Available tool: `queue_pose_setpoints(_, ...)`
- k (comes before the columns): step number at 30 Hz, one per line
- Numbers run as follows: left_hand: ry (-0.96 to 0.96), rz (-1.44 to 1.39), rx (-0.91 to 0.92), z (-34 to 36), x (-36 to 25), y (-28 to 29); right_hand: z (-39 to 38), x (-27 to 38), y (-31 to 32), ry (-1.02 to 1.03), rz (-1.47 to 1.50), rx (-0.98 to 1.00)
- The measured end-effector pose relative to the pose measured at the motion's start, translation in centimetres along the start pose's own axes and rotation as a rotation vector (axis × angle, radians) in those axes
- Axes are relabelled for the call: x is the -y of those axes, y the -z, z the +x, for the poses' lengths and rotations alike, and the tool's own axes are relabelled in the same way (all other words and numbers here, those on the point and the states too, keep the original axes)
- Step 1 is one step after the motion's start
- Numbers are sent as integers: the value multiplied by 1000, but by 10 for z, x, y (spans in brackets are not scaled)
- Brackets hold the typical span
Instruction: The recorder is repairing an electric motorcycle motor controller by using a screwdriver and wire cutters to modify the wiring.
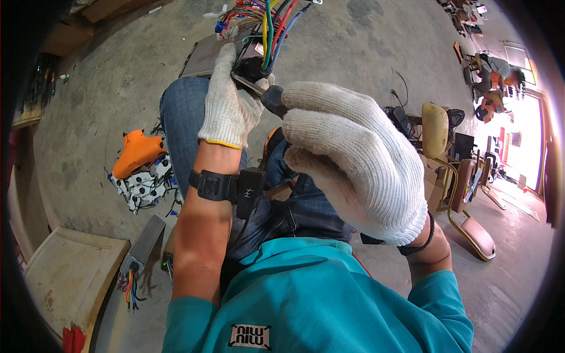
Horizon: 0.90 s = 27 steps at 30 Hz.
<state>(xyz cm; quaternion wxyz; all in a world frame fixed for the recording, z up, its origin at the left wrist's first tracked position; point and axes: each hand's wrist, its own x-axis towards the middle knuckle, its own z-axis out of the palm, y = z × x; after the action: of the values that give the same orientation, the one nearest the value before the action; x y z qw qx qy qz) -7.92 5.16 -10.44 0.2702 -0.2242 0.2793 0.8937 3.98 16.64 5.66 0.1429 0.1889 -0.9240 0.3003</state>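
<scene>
In a white knitted glove, my left hand (226, 109) grips a grey metal box (202, 56) at the top middle; most of its fingers are hidden behind the box. Thick yellow, green, red and blue cables (272, 38) come out of a black end on this box. Beside them hangs a bundle of thin coloured wires (250, 16) with connectors. My right hand (362, 162), gloved too, is closed round the black handle of a screwdriver (273, 101). Its metal shaft points up and left to the box's end, close to my left hand; the tip's exact contact cannot be made out.
On the floor at left lie an orange plastic part (138, 153) and a heap of white and black parts (144, 187). Another finned metal box (143, 244) with wires leans near a pale panel (70, 265). Chairs (468, 229) stand at right; a person (494, 76) sits farther off.
</scene>
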Motion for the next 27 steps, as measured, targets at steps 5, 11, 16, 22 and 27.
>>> queue_pose_setpoints(5, 48, -9, 27, 5, -1, 7, 0, 3, -1, -34, 13, -22)
queue_pose_setpoints(11, 18, -13, -1, 6, 1, 1, -3, 6, -1, -116, -22, -34)
queue_pose_setpoints(16, 20, -38, 17, 9, 1, 3, -4, 9, 1, -130, -31, -31)
queue_pose_setpoints(22, 24, -47, 13, 8, 2, 2, -4, 8, -1, -122, -10, -41)
queue_pose_setpoints(27, 24, 3, -25, 6, 2, 5, -4, 8, 1, -136, -7, -27)
